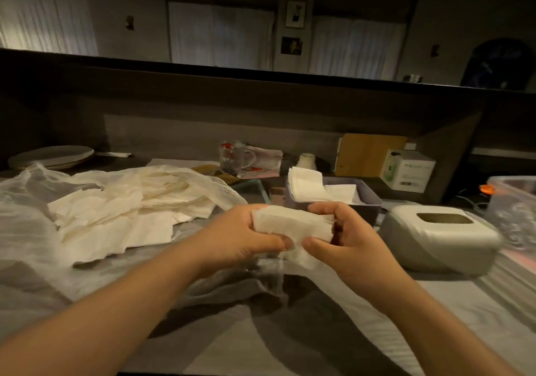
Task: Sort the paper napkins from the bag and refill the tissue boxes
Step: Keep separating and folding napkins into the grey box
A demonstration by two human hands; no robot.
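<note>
Both hands hold one folded stack of white napkins [293,223] above the table's middle. My left hand [240,236] grips its left end, thumb underneath. My right hand [345,236] grips its right end with curled fingers. To the left a heap of loose napkins [121,213] lies on a clear plastic bag [26,201]. Behind the hands an open grey box [368,201] holds white napkins, one stack sticking up at its left end. A rounded white tissue box lid [441,236] with a slot on top sits to the right.
A glass mug [235,158], a small white jar [307,162], a brown board [368,152] and a white carton [409,170] stand along the back wall. Plates [52,156] sit at far left. A clear plastic container [513,204] is at the right edge.
</note>
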